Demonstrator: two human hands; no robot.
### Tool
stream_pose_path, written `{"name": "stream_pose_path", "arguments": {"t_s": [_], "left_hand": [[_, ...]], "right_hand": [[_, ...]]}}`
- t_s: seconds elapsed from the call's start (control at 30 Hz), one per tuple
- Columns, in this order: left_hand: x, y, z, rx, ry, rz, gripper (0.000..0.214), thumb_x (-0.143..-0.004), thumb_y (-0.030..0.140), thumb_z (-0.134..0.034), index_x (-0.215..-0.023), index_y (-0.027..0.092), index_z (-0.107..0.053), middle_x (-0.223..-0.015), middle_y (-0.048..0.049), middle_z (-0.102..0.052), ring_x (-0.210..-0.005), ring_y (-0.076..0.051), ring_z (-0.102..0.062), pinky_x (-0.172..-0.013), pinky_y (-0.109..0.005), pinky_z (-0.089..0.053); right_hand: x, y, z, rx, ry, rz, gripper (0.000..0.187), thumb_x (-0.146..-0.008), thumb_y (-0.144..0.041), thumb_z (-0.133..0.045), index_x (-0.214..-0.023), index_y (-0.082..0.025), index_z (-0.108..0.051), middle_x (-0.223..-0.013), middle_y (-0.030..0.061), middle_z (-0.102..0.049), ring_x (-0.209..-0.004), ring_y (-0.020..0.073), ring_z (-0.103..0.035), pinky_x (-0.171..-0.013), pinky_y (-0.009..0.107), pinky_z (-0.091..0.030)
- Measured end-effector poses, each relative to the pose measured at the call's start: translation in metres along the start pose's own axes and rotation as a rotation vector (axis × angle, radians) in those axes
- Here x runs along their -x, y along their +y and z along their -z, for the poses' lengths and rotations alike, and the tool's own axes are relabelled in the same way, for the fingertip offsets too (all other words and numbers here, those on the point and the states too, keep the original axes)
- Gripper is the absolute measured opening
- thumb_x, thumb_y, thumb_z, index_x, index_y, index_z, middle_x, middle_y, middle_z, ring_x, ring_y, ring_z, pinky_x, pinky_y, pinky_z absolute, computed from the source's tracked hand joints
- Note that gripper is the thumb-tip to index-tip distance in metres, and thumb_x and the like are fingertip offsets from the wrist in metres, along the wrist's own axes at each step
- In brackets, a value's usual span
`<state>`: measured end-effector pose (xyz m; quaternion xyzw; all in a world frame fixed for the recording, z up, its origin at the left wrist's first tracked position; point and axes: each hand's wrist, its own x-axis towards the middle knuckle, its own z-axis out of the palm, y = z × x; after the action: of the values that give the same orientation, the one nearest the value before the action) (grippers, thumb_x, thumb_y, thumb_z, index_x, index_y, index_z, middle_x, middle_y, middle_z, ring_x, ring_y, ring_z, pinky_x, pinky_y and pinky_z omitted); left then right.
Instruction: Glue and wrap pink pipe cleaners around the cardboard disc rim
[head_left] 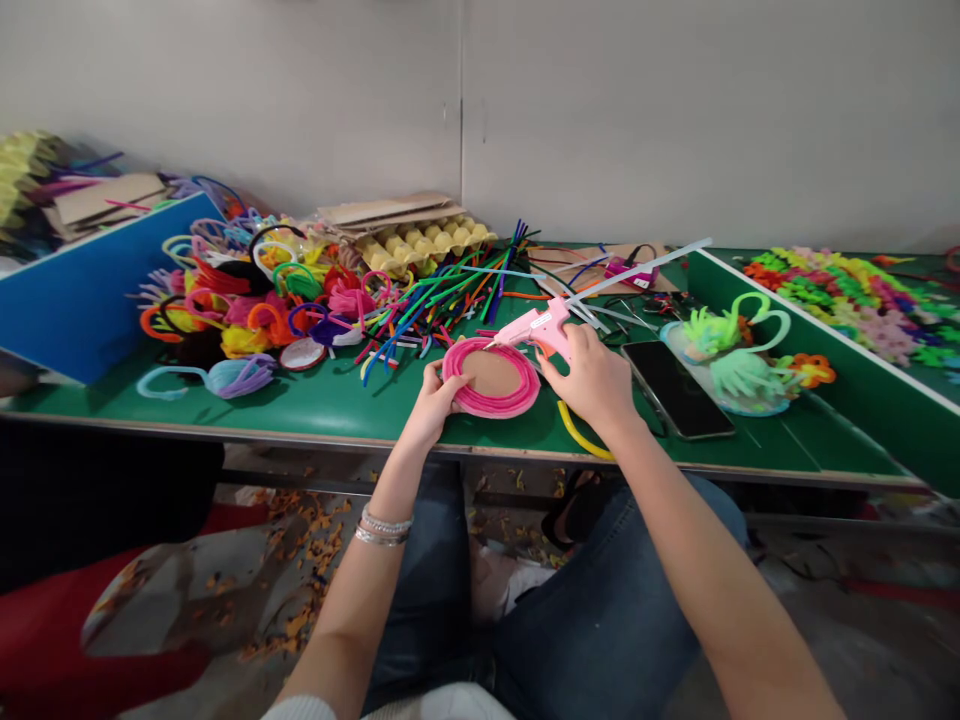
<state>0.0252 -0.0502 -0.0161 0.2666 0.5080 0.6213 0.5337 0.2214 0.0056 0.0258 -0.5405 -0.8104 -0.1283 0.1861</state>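
Note:
My left hand (433, 398) pinches the near-left rim of a round cardboard disc wrapped in a pink pipe-cleaner coil (491, 376), which lies flat on the green table (322, 400). My right hand (592, 377) grips a pink hot glue gun (541, 323), its nozzle pointing left at the far edge of the coil. A yellow pipe cleaner (579, 434) curves on the table under my right wrist.
A black phone (676, 388) lies right of my hand, beside green fuzzy figures (731, 350). A heap of coloured pipe cleaners and rings (300, 290) fills the left of the table. A blue board (90, 290) leans far left. An egg tray (424, 240) sits at the back.

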Motion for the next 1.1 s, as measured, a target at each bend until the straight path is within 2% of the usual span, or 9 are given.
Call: {"name": "stream_pose_path", "arguments": {"t_s": [0.7,0.9,1.1], "left_hand": [[0.001,-0.001,0.000,0.026,0.030,-0.019,0.039,-0.067,0.019,-0.068,-0.096,0.020,-0.042,-0.081,0.0012,-0.063,-0.059,-0.010,-0.061,-0.046,-0.019,-0.050],[-0.001,-0.003,-0.001,0.051,0.048,-0.039,0.038,-0.068,0.018,-0.065,-0.096,0.020,-0.041,-0.078,0.0014,-0.063,-0.059,-0.011,-0.061,-0.046,-0.021,-0.051],[-0.002,-0.003,-0.001,0.051,0.094,-0.033,0.036,-0.068,0.017,-0.064,-0.095,0.020,-0.041,-0.077,0.0027,-0.062,-0.057,-0.009,-0.060,-0.047,-0.019,-0.049]], "right_hand": [[0.001,-0.008,0.000,0.048,0.053,0.041,0.036,-0.088,-0.034,-0.039,-0.114,-0.012,-0.048,-0.098,0.0117,-0.060,-0.073,0.0203,-0.056,-0.050,0.028,-0.024],[0.002,-0.008,0.004,0.036,0.044,0.045,0.034,-0.087,-0.032,-0.037,-0.113,-0.013,-0.049,-0.100,0.0131,-0.059,-0.076,0.0210,-0.055,-0.052,0.028,-0.027],[0.003,-0.007,0.009,0.093,0.022,0.091,0.040,-0.090,-0.031,-0.030,-0.121,-0.012,-0.046,-0.098,0.0153,-0.057,-0.080,0.0241,-0.053,-0.058,0.031,-0.033]]}}
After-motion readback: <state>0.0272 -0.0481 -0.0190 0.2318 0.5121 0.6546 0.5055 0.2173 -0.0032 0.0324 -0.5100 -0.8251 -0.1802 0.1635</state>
